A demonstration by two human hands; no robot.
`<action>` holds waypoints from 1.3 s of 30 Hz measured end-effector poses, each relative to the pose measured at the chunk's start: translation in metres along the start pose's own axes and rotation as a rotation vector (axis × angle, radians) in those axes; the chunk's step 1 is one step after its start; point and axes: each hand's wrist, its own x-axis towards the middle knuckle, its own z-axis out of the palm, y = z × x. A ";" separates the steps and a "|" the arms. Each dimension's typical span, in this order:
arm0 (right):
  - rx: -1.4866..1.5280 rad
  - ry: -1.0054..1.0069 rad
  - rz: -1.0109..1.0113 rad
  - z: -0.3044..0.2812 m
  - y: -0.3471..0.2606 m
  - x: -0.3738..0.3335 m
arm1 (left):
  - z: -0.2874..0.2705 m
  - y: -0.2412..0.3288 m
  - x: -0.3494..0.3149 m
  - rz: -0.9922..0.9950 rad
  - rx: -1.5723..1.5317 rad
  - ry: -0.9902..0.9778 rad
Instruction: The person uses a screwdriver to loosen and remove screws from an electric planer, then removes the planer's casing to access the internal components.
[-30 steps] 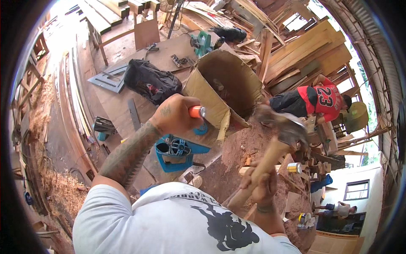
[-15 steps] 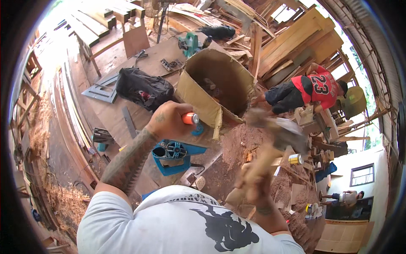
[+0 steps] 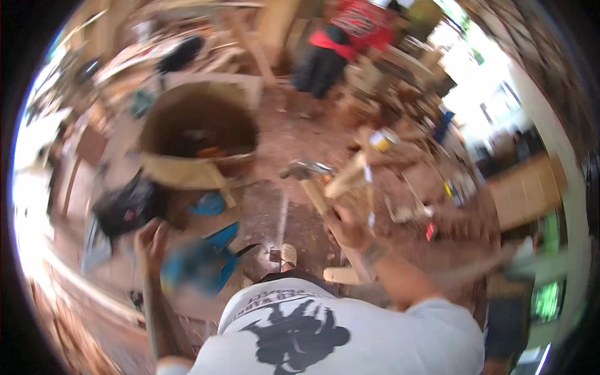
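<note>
Hammer (image 3: 314,195) is in our right grip (image 3: 350,228), fingers clamped round the handle. Head sits ahead and to the left of the grip, clear of it; handle runs up to it at a slant. Left grip (image 3: 152,242) is well apart from the hammer, fingers curled; blur, so we can't tell if it's closed on anything. Black bag (image 3: 128,205) just beyond it, blue tool (image 3: 195,269) near its right. Light wood piece (image 3: 345,175) just right of the hammer head, yellow-and-white can (image 3: 384,139) past that. Cardboard box (image 3: 181,172) ahead-left, co-worker in red (image 3: 362,28) farther out.
</note>
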 end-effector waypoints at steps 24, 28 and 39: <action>-1.030 0.585 0.246 -0.334 0.401 -0.014 | -0.004 -0.131 0.077 0.197 1.110 -0.730; -1.118 0.517 0.250 -0.355 0.437 -0.034 | 0.040 -0.151 0.078 -0.081 1.304 -0.566; -0.859 0.385 0.698 -0.275 0.352 -0.037 | 0.120 -0.106 0.141 0.002 1.151 -0.726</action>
